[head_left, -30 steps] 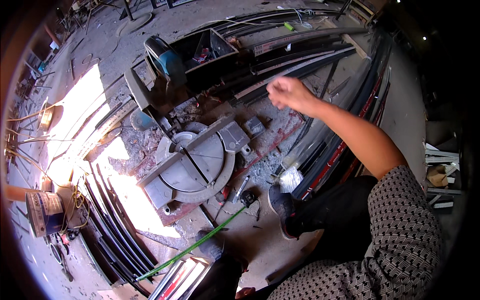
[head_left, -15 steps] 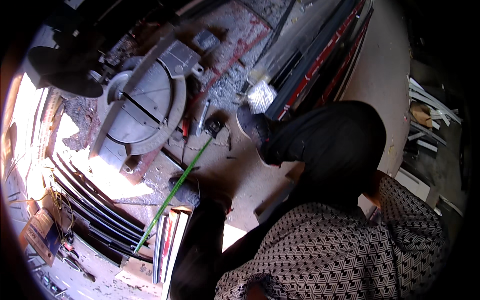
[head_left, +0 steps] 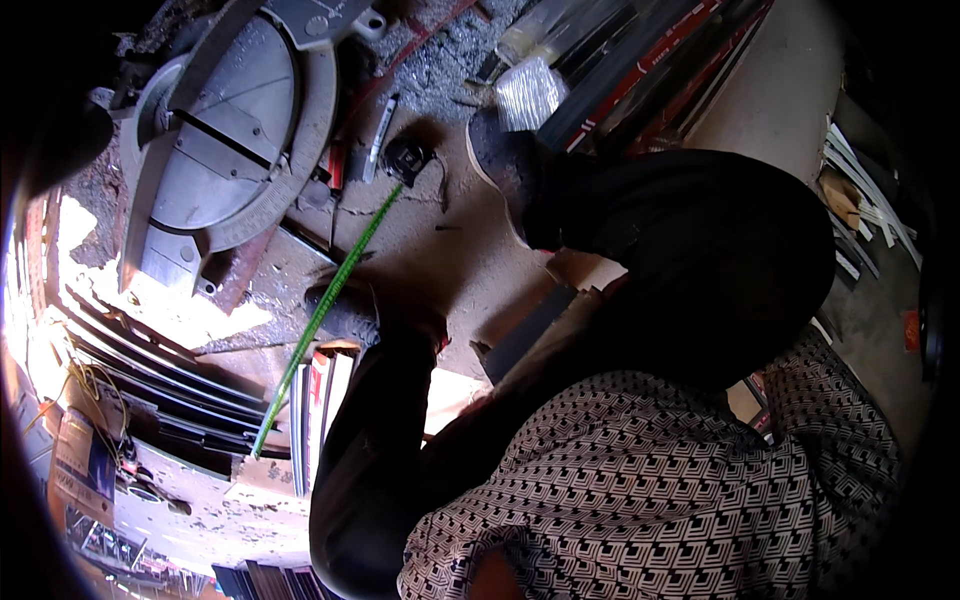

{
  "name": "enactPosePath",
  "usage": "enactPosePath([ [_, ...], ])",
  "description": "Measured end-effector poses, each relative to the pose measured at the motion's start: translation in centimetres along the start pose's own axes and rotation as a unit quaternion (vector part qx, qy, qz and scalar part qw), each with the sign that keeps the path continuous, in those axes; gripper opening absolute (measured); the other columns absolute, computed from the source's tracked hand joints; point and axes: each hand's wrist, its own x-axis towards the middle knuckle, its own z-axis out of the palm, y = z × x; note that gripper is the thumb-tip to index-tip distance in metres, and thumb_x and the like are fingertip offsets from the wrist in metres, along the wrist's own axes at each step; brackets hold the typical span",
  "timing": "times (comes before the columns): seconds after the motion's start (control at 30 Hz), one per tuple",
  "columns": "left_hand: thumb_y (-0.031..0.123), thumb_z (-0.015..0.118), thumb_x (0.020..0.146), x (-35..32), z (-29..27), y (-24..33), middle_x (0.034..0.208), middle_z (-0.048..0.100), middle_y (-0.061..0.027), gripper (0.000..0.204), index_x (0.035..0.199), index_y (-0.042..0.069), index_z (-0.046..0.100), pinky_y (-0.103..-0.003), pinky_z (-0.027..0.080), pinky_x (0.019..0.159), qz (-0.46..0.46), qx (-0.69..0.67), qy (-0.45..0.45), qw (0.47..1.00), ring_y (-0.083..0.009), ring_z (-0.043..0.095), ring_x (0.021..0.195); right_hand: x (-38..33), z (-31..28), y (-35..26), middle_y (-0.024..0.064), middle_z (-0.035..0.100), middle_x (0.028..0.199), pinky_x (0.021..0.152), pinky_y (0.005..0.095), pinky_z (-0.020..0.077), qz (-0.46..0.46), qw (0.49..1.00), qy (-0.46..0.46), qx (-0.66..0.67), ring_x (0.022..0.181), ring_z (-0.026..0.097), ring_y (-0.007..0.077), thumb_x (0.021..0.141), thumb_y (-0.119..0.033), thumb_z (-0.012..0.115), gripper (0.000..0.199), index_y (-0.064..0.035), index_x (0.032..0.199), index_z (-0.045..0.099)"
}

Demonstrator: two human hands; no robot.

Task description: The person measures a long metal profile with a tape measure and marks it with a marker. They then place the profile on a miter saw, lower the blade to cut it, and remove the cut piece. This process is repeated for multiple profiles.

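Neither of my hands shows in this view. I look straight down at my own body: a black-and-white patterned shirt (head_left: 650,480) and black trousers (head_left: 700,250). My right shoe (head_left: 500,165) and left shoe (head_left: 345,310) stand on the dusty floor. A green tape measure blade (head_left: 325,305) lies stretched out across the floor beside the left shoe, running up to its black case (head_left: 405,155). The round turntable of a mitre saw (head_left: 230,130) sits at the upper left.
Long dark metal profiles (head_left: 150,370) lie in a sunlit row at the left. More profiles and red-edged strips (head_left: 650,70) lie at the top right, next to a plastic-wrapped bundle (head_left: 530,90). A marker (head_left: 380,135) rests by the saw base.
My view has tipped down from the saw and profiles to my own legs and torso. My right arm, stretched out over the profiles a second ago, has left the picture.
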Motion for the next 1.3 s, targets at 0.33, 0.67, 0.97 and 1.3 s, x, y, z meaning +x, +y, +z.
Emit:
enactPosePath([
  [0.33,0.007,0.050,0.100,-0.5,0.6,-0.3,0.088,0.063,-0.0121,0.018,0.103,-0.005,0.064,-0.037,0.052,0.076,0.032,-0.009,0.058,0.998,-0.0233,0.063,0.083,3.2,1.3,-1.7,0.0158,0.074,0.088,0.074,0.0401,0.0575,-0.090,0.996,0.002,-0.017,0.083,0.073,0.0278,0.097,-0.026,0.067,0.024,-0.0042,0.106,0.072],
  [0.67,0.009,0.050,0.102,-0.4,0.0,-1.3,0.089,0.063,-0.0121,0.020,0.103,-0.005,0.064,-0.037,0.052,0.076,0.069,0.015,0.090,0.993,-0.0228,0.063,0.084,6.2,6.4,-4.3,0.0182,0.074,0.090,0.076,0.0412,0.0577,-0.149,0.985,0.058,0.070,0.086,0.075,0.0310,0.097,-0.027,0.067,0.026,-0.0048,0.108,0.073],
  [0.97,0.011,0.049,0.103,0.3,-2.3,-1.0,0.090,0.063,-0.0121,0.022,0.103,-0.006,0.064,-0.036,0.053,0.077,0.067,0.051,0.127,0.988,-0.0224,0.063,0.085,10.1,8.6,-13.2,0.0202,0.075,0.092,0.077,0.0421,0.0580,-0.207,0.918,0.202,0.271,0.089,0.076,0.0339,0.096,-0.028,0.067,0.028,-0.0053,0.110,0.073],
  [1.3,0.013,0.048,0.105,0.7,-5.9,-0.4,0.091,0.063,-0.0121,0.025,0.103,-0.006,0.063,-0.035,0.053,0.078,0.048,0.049,0.212,0.975,-0.0219,0.063,0.087,13.2,5.6,-22.4,0.0298,0.073,0.098,0.085,0.0489,0.0585,-0.106,0.931,0.231,0.261,0.098,0.072,0.0469,0.093,-0.048,0.070,0.055,0.0063,0.101,0.067],
])
